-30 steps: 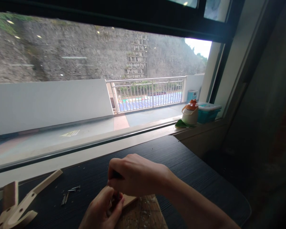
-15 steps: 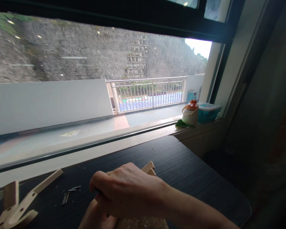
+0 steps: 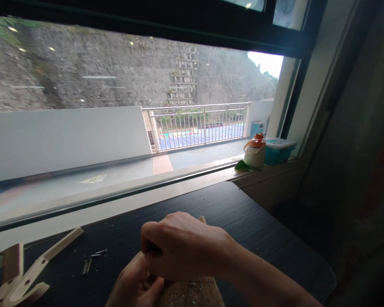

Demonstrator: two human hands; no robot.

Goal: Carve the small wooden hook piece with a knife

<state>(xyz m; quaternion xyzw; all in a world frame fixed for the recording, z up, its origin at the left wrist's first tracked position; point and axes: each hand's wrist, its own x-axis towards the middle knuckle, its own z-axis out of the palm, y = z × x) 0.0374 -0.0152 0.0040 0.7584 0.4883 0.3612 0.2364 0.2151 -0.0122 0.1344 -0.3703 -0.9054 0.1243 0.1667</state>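
Observation:
My right hand is curled into a fist above a scuffed wooden board; whatever it grips is hidden by the fingers. Just below and to its left, my left hand is closed, thumb bent inward beside the board, and what it pinches cannot be made out. Past the right knuckles the pale tip of a wooden piece shows. Several small metal screws or nails lie loose on the dark table, left of both hands.
Pale wooden pieces with holes and a darker wooden block lie at the table's left. On the windowsill stand a cream bottle with an orange top, a green item and a teal lidded box.
My right fist has shifted right and turned, covering more of the pale wooden piece behind it. My left hand has moved slightly right, and more of it and the board shows.

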